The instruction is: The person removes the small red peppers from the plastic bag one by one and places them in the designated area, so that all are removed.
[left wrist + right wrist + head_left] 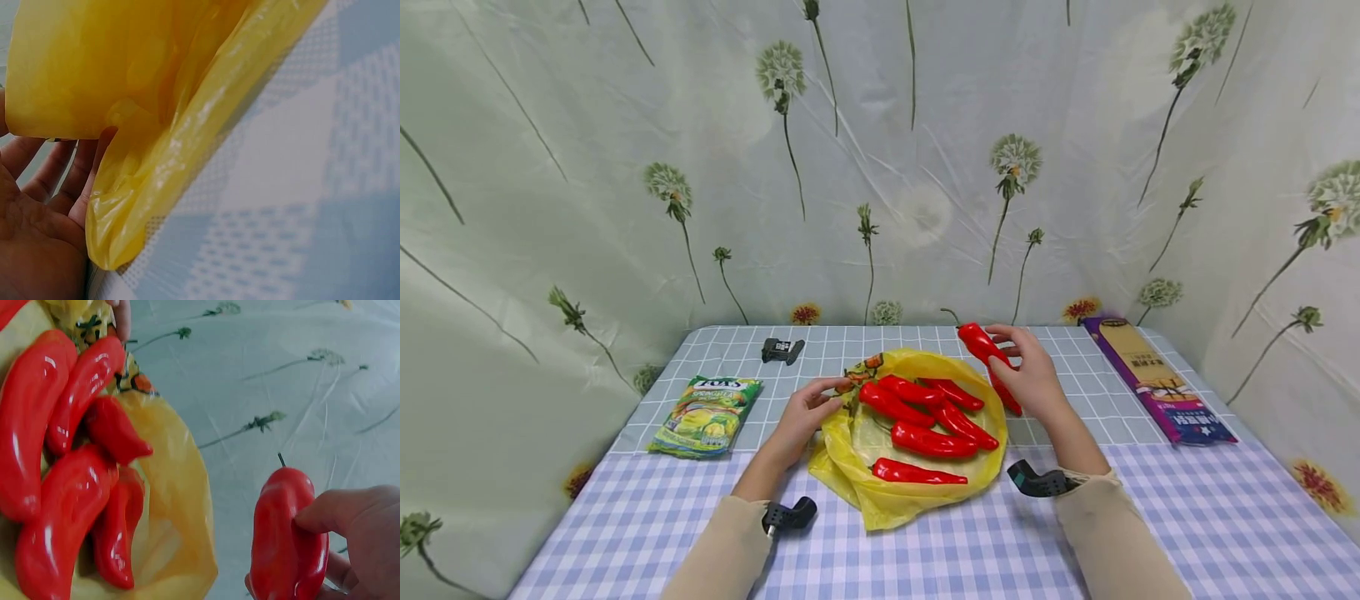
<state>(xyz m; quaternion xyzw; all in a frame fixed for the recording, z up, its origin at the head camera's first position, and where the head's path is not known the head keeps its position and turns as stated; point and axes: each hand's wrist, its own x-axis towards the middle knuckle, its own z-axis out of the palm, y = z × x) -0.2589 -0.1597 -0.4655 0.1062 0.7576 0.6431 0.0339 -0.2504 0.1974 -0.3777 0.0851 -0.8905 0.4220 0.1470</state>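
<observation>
A yellow plastic bag [842, 450] lies with its mouth spread wide on the table. Several glossy red peppers [932, 440] rest inside it. At the bag's left rim, my left hand [801, 417] pinches the plastic; in the left wrist view, part of the hand [40, 231] is behind the yellow film. Just beyond the right rim, my right hand [1030, 375] grips a red pepper [976, 340] with a thin dark stem, the thumb pressing its side in the right wrist view. More red shows below that hand; whether it is a second pepper I cannot tell.
A green and yellow snack packet [707, 417] lies to the left. Behind it sits a small black device [782, 351]. On the right is a long purple and blue pasta package [1157, 379]. A dandelion-print curtain [925, 167] hangs behind the checkered table.
</observation>
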